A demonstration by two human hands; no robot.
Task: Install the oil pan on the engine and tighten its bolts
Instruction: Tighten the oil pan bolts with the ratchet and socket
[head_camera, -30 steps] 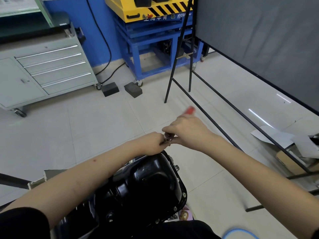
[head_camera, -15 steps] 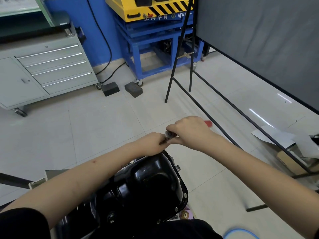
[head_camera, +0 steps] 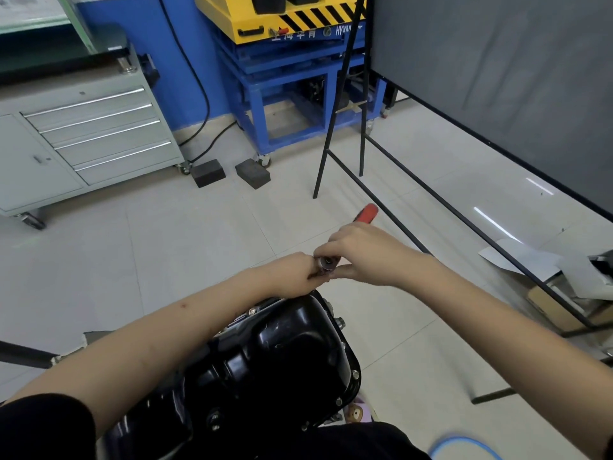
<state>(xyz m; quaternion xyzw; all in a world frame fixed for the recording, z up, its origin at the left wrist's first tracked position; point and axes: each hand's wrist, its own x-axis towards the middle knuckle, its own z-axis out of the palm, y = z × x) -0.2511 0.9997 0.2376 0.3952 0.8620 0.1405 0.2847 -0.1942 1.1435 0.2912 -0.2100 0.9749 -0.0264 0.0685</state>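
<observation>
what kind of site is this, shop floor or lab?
Most likely an automotive training workshop. A black oil pan sits bolted up in front of the person, a grey tool cabinet on casters stands by the blue wall, and a blue and yellow lift stand is parked beside it.

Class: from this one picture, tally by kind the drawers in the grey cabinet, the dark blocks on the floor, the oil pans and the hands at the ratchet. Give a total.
Drawers: 4
Dark blocks: 2
Oil pan: 1
Hands at the ratchet: 2, left hand and right hand
Total: 9
</observation>
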